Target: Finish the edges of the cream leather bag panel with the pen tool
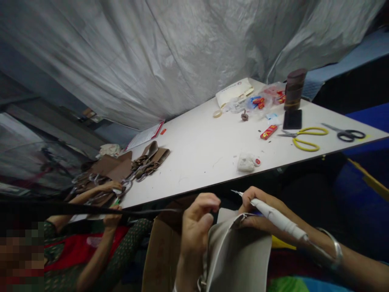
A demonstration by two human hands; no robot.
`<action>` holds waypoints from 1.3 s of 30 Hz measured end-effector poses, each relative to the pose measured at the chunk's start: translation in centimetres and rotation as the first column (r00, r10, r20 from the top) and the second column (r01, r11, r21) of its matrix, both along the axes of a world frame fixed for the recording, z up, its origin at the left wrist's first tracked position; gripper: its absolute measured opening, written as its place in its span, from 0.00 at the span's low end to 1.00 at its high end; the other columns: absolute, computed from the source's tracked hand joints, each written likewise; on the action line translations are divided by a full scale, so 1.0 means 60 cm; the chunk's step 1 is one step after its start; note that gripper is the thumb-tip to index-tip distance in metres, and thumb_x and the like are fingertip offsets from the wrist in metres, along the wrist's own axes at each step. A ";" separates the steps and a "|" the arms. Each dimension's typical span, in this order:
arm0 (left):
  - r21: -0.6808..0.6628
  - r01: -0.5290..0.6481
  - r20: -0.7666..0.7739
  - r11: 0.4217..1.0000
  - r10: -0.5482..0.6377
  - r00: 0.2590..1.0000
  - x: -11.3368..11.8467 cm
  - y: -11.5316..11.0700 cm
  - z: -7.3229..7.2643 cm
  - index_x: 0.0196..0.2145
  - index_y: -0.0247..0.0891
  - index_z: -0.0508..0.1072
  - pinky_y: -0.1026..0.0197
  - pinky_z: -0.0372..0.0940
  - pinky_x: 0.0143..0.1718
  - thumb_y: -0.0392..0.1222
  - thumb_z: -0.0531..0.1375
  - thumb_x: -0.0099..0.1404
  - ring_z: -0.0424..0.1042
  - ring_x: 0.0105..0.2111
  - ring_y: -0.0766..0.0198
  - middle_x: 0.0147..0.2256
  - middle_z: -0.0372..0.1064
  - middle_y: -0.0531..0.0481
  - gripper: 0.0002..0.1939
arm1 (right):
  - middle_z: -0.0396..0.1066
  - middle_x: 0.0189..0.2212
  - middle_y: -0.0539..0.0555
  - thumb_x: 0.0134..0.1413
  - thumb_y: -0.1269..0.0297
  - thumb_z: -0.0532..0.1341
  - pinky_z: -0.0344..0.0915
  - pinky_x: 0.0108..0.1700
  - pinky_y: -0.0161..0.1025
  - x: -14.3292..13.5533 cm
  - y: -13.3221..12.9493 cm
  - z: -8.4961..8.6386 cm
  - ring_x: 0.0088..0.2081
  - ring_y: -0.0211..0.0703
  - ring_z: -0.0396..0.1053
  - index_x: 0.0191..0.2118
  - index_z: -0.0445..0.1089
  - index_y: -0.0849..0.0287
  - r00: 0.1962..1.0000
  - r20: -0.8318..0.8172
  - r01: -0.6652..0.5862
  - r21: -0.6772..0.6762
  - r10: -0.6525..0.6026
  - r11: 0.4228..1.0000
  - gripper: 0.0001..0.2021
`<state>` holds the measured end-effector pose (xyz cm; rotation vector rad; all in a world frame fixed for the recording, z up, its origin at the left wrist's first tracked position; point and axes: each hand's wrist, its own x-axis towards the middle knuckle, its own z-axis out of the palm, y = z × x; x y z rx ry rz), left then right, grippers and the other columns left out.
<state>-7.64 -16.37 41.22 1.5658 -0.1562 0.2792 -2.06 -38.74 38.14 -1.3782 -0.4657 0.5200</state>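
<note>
In the head view, a grey-beige bag (240,255) of smooth, leather-like material stands in front of me, its upper edge between my hands. My right hand (255,202) is closed on a thin pointed tool (278,219) with a white-wrapped handle; its metal tip points left, above the bag. The thumb of that hand also presses against the bag's edge. My left hand (197,223) is at the bag's left side, fingers curled towards the thumb. Whatever it may hold is too small or hidden to make out. A metal ring shows low on the bag's left side.
An open cardboard box (161,251) stands left of the bag. On the white table (194,150) lie yellow-handled scissors (306,138), black scissors (349,134), a phone (292,119), a bottle (294,89) and brown pieces (115,166). A co-worker's hands (112,217) work at left.
</note>
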 end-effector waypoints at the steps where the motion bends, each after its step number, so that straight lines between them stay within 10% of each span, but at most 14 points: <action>1: -0.035 0.051 -0.053 0.998 -0.052 0.997 0.010 -0.018 -0.012 0.37 0.39 0.81 0.60 0.70 0.39 0.58 0.67 0.62 0.72 0.33 0.63 0.35 0.74 0.46 0.19 | 0.75 0.34 0.50 0.58 0.55 0.69 0.68 0.35 0.32 -0.002 -0.007 -0.004 0.34 0.39 0.73 0.38 0.66 0.56 0.997 0.063 0.039 -0.034 -0.036 0.999 0.14; 6: -0.172 0.236 -0.291 0.956 -0.279 0.915 0.030 -0.067 -0.048 0.43 0.35 0.78 0.61 0.66 0.40 0.68 0.67 0.58 0.70 0.38 0.60 0.40 0.69 0.45 0.31 | 0.72 0.31 0.48 0.70 0.54 0.61 0.67 0.33 0.30 -0.007 -0.034 -0.046 0.30 0.36 0.70 0.42 0.69 0.55 0.928 0.330 0.229 -0.140 -0.173 0.963 0.10; 11: -0.018 0.257 -0.435 0.966 -0.239 0.868 0.034 -0.075 -0.037 0.55 0.39 0.74 0.60 0.66 0.48 0.50 0.72 0.57 0.72 0.47 0.55 0.49 0.73 0.44 0.30 | 0.74 0.31 0.49 0.69 0.53 0.63 0.67 0.30 0.31 0.004 -0.035 -0.063 0.28 0.37 0.71 0.44 0.69 0.54 0.888 0.397 0.321 -0.173 -0.232 0.931 0.10; 18: 0.115 0.184 -0.558 0.976 -0.090 0.825 0.062 -0.099 -0.056 0.46 0.37 0.80 0.61 0.66 0.44 0.33 0.63 0.58 0.75 0.43 0.58 0.43 0.79 0.45 0.18 | 0.77 0.35 0.49 0.65 0.52 0.67 0.71 0.32 0.33 0.015 -0.021 -0.079 0.32 0.40 0.75 0.42 0.69 0.52 0.906 0.335 0.330 -0.181 -0.258 0.926 0.11; 30: -0.115 -0.200 -0.656 0.973 0.077 0.751 0.097 -0.079 -0.146 0.27 0.32 0.80 0.63 0.64 0.32 0.45 0.75 0.47 0.71 0.27 0.64 0.25 0.76 0.47 0.15 | 0.77 0.38 0.52 0.68 0.48 0.63 0.75 0.37 0.33 0.060 -0.009 -0.137 0.36 0.42 0.77 0.44 0.69 0.53 0.929 0.212 0.342 -0.187 -0.302 0.921 0.13; 39: -0.118 -0.225 -0.691 0.967 0.083 0.718 0.128 -0.085 -0.212 0.31 0.32 0.80 0.63 0.63 0.34 0.50 0.74 0.50 0.70 0.29 0.64 0.27 0.75 0.48 0.18 | 0.78 0.35 0.55 0.67 0.39 0.59 0.77 0.36 0.38 0.151 -0.056 -0.176 0.31 0.44 0.76 0.53 0.74 0.55 0.796 0.327 0.582 -0.183 -0.509 0.792 0.25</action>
